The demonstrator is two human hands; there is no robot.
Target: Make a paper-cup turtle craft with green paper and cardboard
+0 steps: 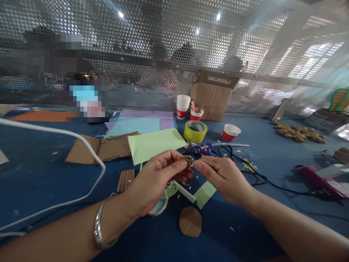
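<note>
Pinched between the thumb and fingers of my left hand [156, 178] is a small brown cardboard piece [188, 158]. The thumb and fingers of my right hand [226, 178] are closed at that piece's right edge; what they grip is too small to make out. Below my hands lie a round cardboard disc [191, 222], a white marker [187, 193] and a light green paper strip [205, 193]. My left hand partly hides an open paper cup [159, 207]. Just behind my fingers rests a blue glue gun [204, 149] with a small red light.
Yellow tape [195, 131], paper cups [183, 106] and a cardboard box [214, 96] stand behind. Green paper [156, 143] and folded cardboard [111, 147] lie left. A white cable [92, 153] crosses the left side; black cords [261, 177] run right. Another person's hand [342, 155] shows far right.
</note>
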